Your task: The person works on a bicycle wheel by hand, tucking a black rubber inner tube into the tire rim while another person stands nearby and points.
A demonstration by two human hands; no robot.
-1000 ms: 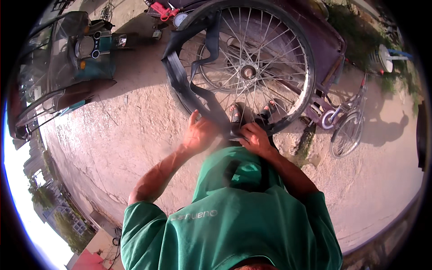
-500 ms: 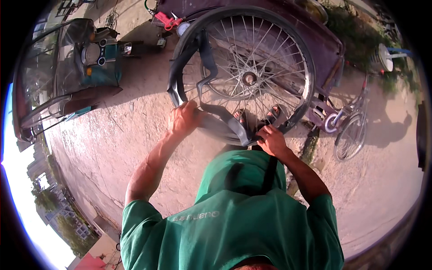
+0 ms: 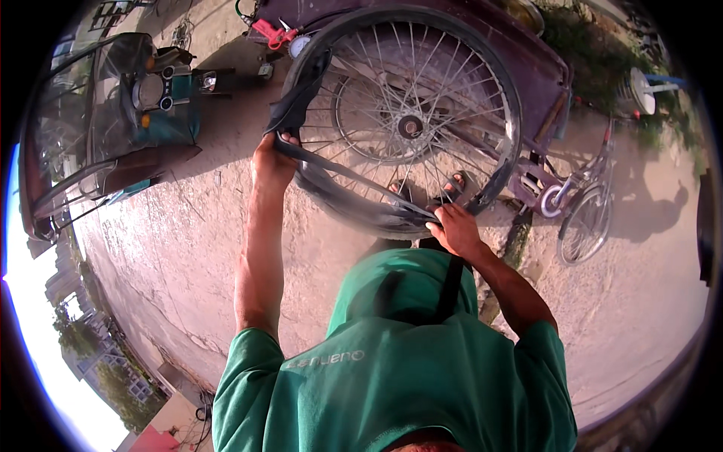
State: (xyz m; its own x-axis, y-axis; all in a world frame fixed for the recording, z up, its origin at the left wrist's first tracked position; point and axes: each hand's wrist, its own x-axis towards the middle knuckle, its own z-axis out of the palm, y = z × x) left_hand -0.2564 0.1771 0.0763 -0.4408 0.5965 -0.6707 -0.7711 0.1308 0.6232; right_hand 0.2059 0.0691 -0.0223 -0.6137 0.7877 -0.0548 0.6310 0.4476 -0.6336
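A spoked bicycle wheel with a black tire stands in front of me. Along its left side hangs a flat black inner tube, part of it drawn into a taut strip across the lower spokes. My left hand is closed around the tube at the tire's left edge, thumb and fingers wrapped on it. At the bottom of the rim my right hand pinches the strip's other end against the tire. Its fingertips are partly hidden, as is the tube beyond them.
Behind the wheel lies a dark purple cart bed. A red-handled tool with a round gauge rests at its left corner. A three-wheeled vehicle is parked at left. A smaller spoked wheel stands at right.
My left hand has moved left and up, pulling the loose, looping tube into a straight strip. My right hand stays at the bottom of the rim. The wheel has shifted slightly left.
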